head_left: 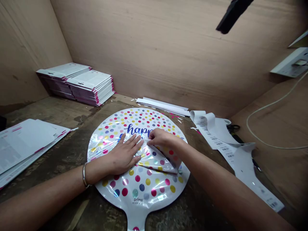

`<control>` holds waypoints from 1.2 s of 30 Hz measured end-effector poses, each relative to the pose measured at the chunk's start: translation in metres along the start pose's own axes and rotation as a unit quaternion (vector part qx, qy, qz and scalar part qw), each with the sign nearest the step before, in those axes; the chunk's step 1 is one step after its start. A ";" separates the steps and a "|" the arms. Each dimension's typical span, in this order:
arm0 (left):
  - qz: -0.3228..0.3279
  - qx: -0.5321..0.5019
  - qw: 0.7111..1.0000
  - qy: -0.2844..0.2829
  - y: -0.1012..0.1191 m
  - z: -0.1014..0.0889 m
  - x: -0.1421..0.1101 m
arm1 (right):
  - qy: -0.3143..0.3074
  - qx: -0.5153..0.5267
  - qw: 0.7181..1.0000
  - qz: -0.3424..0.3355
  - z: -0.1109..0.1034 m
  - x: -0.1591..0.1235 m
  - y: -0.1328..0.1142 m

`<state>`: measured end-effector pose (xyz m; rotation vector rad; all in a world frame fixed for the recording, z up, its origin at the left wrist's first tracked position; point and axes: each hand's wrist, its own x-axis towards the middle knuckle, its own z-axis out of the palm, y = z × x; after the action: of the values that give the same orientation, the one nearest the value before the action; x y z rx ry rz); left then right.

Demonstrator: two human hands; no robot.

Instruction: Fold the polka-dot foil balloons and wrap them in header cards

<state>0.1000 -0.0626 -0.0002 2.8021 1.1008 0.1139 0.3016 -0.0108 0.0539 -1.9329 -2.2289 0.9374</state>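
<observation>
The neck of a dotted foil balloon (144, 178) runs off the bottom edge, its end cut off, while the round body lies flat on the table in front of the person. Both forearms are cut off by the frame too. The left hand (126, 156), a bracelet (84, 175) at its wrist, lies palm down with fingers spread on the foil. The right hand (160, 138) pinches the edge of a foil flap (158, 160) folded over the balloon's middle; its fingertips are partly tucked out of sight, and whether the flap belongs to the same balloon is hard to tell. The hands hide the lettering after "happ", and glare breaks up the dots. Printed cards (26, 144) at the left are cut by the edge. On the right, a curling label strip (223, 147) partly covers dark-handled scissors (234, 127). The table (69, 118) is brown, worn and stained, with paper scraps near white strips (163, 106). Beyond stand stacks of cards (91, 85) against plain brown board walls (156, 48). A pale cable (250, 128) loops from a white box (290, 64); the blurred black object (232, 16) above is unidentifiable
</observation>
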 end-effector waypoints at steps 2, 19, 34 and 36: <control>0.021 -0.007 0.999 0.034 0.003 -0.005 -0.003 | -0.008 0.039 0.999 0.018 0.002 -0.004 0.004; 0.109 -0.247 0.959 0.090 0.007 0.007 -0.049 | 0.026 -0.118 0.959 -0.255 0.056 -0.128 0.021; -0.053 -0.223 0.969 0.095 0.027 -0.008 -0.067 | 0.179 0.064 0.974 -0.127 0.093 -0.131 0.019; -0.113 -0.226 0.963 0.095 0.030 -0.009 -0.064 | 0.188 0.102 0.972 -0.094 0.091 -0.128 0.017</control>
<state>0.0719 -0.1269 0.0118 2.2821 1.2391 0.5466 0.3071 -0.1635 0.0163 -1.6159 -1.9701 0.6776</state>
